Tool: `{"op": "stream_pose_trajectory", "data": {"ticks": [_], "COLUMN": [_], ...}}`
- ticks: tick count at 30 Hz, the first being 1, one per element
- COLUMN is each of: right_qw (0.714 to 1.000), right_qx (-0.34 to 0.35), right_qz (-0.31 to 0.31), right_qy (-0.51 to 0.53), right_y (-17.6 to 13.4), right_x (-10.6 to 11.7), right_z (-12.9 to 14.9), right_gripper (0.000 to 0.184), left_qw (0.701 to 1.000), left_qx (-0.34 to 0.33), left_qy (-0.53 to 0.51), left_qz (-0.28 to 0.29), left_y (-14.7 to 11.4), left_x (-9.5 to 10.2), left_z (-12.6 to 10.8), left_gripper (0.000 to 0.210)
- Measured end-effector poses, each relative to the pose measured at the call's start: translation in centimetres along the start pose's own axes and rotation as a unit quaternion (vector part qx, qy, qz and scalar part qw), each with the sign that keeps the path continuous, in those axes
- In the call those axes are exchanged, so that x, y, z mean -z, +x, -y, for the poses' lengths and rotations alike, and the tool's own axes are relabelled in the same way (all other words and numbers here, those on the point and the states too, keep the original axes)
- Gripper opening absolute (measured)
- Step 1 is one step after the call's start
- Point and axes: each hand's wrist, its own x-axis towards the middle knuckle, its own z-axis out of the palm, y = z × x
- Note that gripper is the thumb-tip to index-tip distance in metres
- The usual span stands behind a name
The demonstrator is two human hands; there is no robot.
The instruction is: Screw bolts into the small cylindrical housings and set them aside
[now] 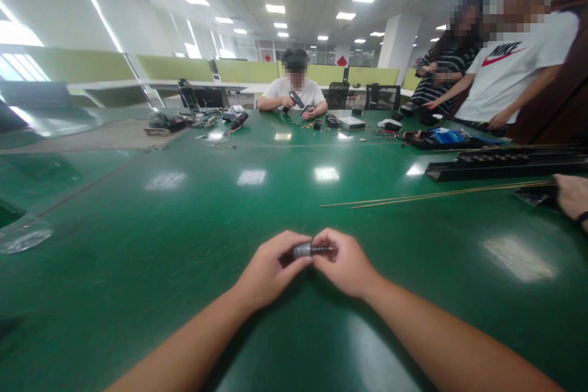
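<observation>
Green tbl (151, 226) fills most of frame, glossy, ceiling lights reflected. Person in white tee (509, 73) stands upper R; person in striped top (452, 67) next to them. Seated person (275, 89) at far edge, upper ctr, w/ dark tool in hand. Long blk channel (496, 169) on tbl, R side of frame. L hand (269, 269) + R hand (349, 266) at lower ctr, close together, fingers curled in. Co-worker's hand (572, 194) at R edge, by ends of thin brass-colored rods (413, 198), which run toward ctr. Smallest: grey cyl. part (302, 250) betw. both hands, ctr of frame: L clamped on body, R fingers on its dark shaft (322, 250).
</observation>
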Motion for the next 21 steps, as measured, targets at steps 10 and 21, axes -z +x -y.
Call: {"op": "stream_pose_trajectory", "data": {"ticks": [10, 21], "right_qw": [1.0, 1.0], "right_qx": [-0.011, -0.018], "right_qz": [-0.007, -0.009], "right_qy": [0.02, -0.006], "right_y": [0.12, 0.28], "right_x": [-0.03, 0.24], "right_z": [-0.13, -0.22], "right_gripper": [0.008, 0.007], "left_qw": [1.0, 1.0], "left_qx": [0.01, 0.008], "left_qy": [0.001, 0.011], "left_qz": [-0.004, -0.017], "left_y": [-0.11, -0.14], "left_x": [-0.24, -0.28], "left_z": [0.02, 0.15], "left_gripper": [0.023, 0.023]}}
